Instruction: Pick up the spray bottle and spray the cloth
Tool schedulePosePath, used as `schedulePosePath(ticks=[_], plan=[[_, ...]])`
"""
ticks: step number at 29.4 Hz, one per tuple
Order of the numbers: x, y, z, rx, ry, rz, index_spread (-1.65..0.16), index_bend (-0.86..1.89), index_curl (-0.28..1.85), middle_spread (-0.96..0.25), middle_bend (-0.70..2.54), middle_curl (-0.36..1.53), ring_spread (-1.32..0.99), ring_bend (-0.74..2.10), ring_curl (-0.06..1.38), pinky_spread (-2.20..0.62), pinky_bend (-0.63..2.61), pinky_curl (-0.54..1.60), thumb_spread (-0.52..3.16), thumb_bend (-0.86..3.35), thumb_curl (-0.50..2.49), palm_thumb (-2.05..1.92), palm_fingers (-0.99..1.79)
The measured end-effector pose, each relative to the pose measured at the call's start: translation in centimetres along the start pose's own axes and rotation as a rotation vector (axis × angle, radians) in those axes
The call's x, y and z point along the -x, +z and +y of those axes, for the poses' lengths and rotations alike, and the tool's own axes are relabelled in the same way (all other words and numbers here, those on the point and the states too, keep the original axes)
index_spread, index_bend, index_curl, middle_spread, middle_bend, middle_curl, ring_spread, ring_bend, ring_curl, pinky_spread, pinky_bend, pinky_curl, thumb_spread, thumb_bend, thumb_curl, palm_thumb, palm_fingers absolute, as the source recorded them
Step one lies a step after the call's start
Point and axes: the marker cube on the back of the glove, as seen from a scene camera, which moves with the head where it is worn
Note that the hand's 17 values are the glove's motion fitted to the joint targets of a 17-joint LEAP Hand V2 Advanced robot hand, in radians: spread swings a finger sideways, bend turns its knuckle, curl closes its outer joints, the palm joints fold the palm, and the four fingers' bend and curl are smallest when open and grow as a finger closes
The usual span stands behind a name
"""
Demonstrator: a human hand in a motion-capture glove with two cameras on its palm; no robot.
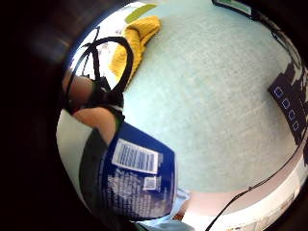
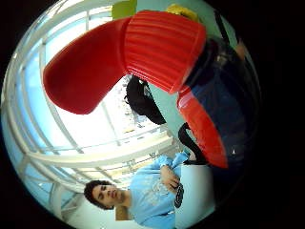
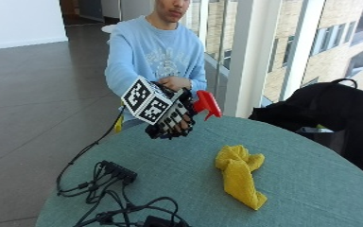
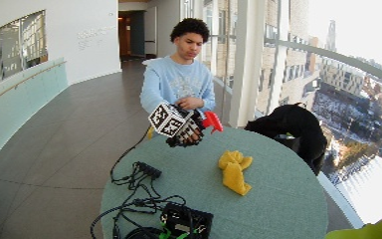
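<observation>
Red plastic marks the spray head of the spray bottle, which is held clear of the table in the gloved right hand; the fingers are curled around the bottle's neck and blue-labelled body. The nozzle points toward the right of the scene, apparently so that it can be brought to bear on the cloth. This yellow cloth lies crumpled on the green tabletop, nearer and to the right of the hand and well apart from it, with nothing between the two. The bottle is lifted; spraying has probably not yet begun. The bare hand rests against the person's chest, behind the bottle. Black cables lie at the table's near left edge, and a black bag sits at the far right.
</observation>
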Motion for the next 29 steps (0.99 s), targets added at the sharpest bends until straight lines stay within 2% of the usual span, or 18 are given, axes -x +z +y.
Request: schedulePosePath(ticks=[22,29], plan=[[0.4,0.3,-0.3,-0.003,-0.013,-0.013,-0.21,0.15,0.41,-0.09,0.22,0.52,-0.02,0.43,0.43,0.09,0.3,0.38,0.51,-0.03,0.76,1.02,1.12],[2.4,1.8,-0.5,-0.038,-0.117,-0.102,-0.21,0.14,0.42,-0.09,0.22,0.52,-0.02,0.43,0.43,0.09,0.3,0.38,0.51,-0.03,0.76,1.02,1.11]])
